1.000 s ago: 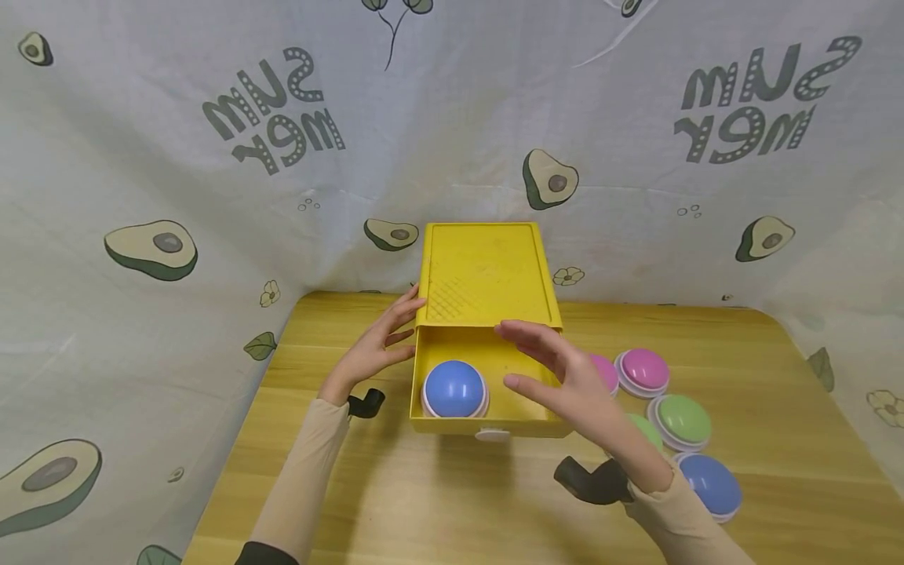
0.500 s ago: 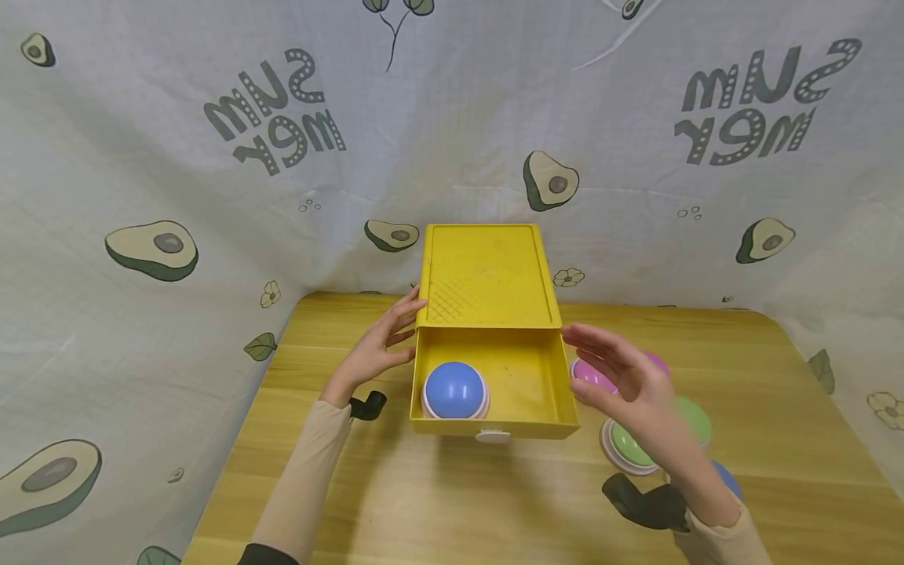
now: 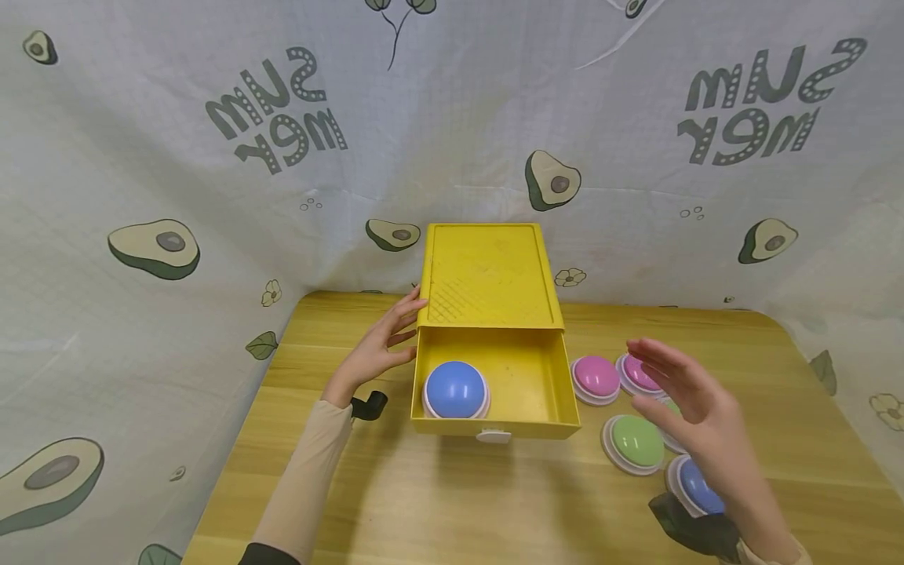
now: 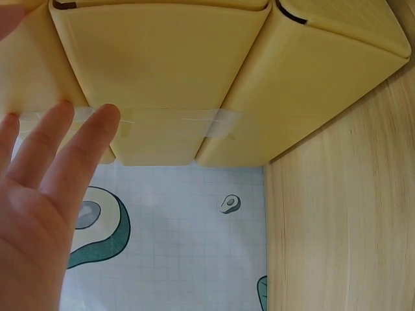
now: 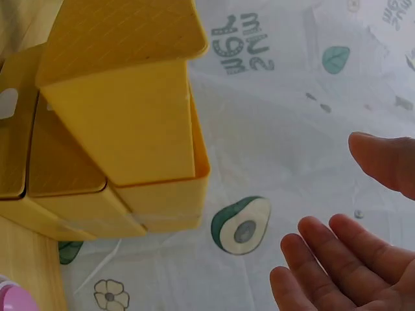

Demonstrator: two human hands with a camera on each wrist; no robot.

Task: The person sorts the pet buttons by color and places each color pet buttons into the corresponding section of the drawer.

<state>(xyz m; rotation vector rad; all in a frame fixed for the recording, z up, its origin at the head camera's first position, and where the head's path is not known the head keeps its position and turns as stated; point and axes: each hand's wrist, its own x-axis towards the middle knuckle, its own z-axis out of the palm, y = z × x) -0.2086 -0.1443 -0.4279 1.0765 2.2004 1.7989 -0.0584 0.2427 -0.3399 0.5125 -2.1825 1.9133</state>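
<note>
A yellow drawer cabinet (image 3: 492, 275) stands at the back of the table, its top drawer (image 3: 533, 380) pulled out. Inside that drawer, on the left, sits a blue dome-shaped push button (image 3: 456, 390) with a white rim. My left hand (image 3: 374, 351) is at the cabinet's left side with straight fingers; in the left wrist view its fingertips lie against or close to the yellow wall. My right hand (image 3: 709, 424) hovers over the buttons on the right, fingers extended and thumb apart, holding nothing. The right wrist view also shows this hand (image 5: 356, 265) holding nothing.
Right of the cabinet lie two pink buttons, one nearer (image 3: 595, 378) and one farther (image 3: 636, 372), a green button (image 3: 637, 441) and a blue button (image 3: 695, 486). Another green button is mostly behind my right hand. A printed cloth (image 3: 487, 102) hangs behind the wooden table (image 3: 452, 510).
My right hand has moved right, from above the drawer to over the buttons on the table. My left hand, the drawer and its blue button have stayed put.
</note>
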